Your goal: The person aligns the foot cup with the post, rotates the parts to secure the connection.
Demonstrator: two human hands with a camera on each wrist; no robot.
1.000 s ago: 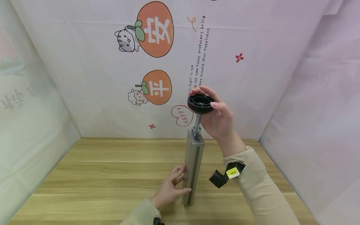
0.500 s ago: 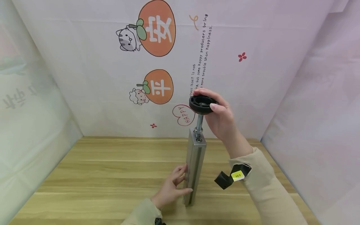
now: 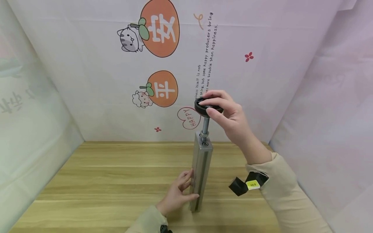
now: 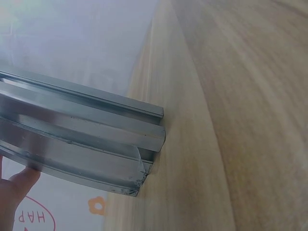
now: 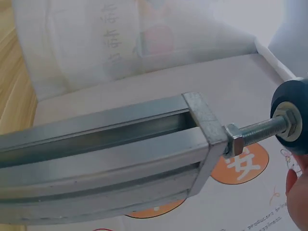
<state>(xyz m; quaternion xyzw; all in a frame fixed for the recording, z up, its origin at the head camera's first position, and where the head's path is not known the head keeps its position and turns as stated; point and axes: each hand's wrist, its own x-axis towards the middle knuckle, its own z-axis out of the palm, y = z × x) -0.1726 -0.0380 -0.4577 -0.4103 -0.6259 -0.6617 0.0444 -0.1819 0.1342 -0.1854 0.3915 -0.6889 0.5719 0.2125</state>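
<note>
A grey slotted aluminium profile stands upright on the wooden table. My left hand grips it low down, thumb on the near face and fingers round the left side. From the end plate on its top rises a threaded bolt, with a hex nut close to the plate in the right wrist view. This bolt carries a round black levelling foot. Around the foot's rim curl the fingers and thumb of my right hand. In the left wrist view, the profile's lower end meets the wood.
The wood-grain table spreads out on both sides of the profile. Behind it hangs a white printed cloth with orange fruit drawings. More white cloth walls in the right side, and another sheet the left.
My right hand has shifted its hold on the black foot: the wrist swung right and the fingers now reach over the top. My left hand and the profile stay in place.
</note>
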